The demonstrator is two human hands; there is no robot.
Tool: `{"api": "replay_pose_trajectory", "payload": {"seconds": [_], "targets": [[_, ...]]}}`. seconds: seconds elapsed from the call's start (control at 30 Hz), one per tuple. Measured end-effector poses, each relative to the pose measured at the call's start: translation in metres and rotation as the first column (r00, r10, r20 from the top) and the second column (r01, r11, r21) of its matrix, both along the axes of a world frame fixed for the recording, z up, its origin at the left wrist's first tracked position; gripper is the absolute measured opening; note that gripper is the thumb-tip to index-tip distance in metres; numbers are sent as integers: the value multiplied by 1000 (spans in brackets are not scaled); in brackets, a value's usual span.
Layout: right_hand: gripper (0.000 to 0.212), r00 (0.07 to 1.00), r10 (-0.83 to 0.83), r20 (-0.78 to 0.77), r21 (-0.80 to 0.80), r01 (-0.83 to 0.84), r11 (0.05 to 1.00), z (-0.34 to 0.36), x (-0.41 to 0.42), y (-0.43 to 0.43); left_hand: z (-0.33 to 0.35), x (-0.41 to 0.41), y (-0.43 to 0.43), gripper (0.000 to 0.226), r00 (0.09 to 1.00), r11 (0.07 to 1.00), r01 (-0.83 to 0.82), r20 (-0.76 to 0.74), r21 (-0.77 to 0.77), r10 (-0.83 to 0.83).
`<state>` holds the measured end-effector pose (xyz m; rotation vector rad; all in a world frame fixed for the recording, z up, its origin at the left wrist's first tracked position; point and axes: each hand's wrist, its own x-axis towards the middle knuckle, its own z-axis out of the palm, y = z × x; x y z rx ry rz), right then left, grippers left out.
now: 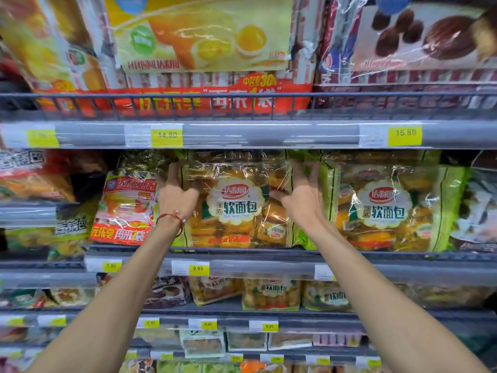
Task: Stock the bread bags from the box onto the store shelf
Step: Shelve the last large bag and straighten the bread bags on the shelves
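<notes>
A green-edged bread bag [236, 208] with a white label stands upright on the middle store shelf [269, 255]. My left hand [176, 195] grips its left edge, fingers reaching behind the bag. My right hand [301, 195] presses against its right edge, thumb on the front. A matching bread bag [390, 208] stands just to the right on the same shelf. The box is not in view.
A red and white bag [126, 208] sits left of the held bag. Large orange and brown packs [204, 36] fill the shelf above behind a wire rail [242, 96]. Smaller bread bags [270, 293] line the shelf below. Yellow price tags [166, 135] run along the shelf edges.
</notes>
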<state>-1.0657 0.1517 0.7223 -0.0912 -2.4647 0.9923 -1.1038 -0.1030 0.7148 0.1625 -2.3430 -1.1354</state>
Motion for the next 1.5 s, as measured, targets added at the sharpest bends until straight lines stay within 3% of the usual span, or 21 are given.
{"api": "replay_pose_trajectory", "payload": {"seconds": [0.2, 0.3, 0.43, 0.57, 0.63, 0.77, 0.87, 1.2, 1.37, 1.5], "targets": [[62, 994, -2, -110, -2, 2, 1000, -2, -1, -2, -7, 0, 0, 48, 995, 998, 11, -95, 60, -6], [62, 987, -3, -159, -7, 2, 1000, -12, 2, -1, -11, 4, 1, 49, 992, 999, 14, -127, 48, -8], [80, 988, 37, -152, -42, -44, 998, -32, 17, -5, -24, 19, 5, 78, 991, 993, 80, -117, 82, -70], [66, 979, -40, -201, -61, 29, 998, -59, 44, -9, -51, 40, 3, 109, 987, 990, 118, 102, 73, -125], [67, 985, -100, -139, -92, 88, 992, -74, 55, -9, -65, 45, -4, 116, 984, 994, 108, 138, 16, -109], [89, 992, -64, 107, -12, 66, 998, -86, 63, -7, -76, 49, -11, 116, 976, 991, 127, 183, -52, -115], [92, 985, -74, 158, 13, 73, 997, -82, 59, -5, -75, 52, -13, 116, 977, 983, 161, 153, -87, -147], [90, 985, -73, 154, 27, 69, 997, -83, 52, 8, -80, 48, -10, 95, 989, 989, 140, 50, -53, -137], [92, 988, -76, 135, 52, 69, 996, -86, 54, 6, -80, 49, -4, 116, 995, 988, 85, 65, -127, -77], [110, 995, -13, 97, 121, 2, 993, -84, 55, -4, -85, 56, 8, 116, 988, 963, 154, 10, -219, -155]]}}
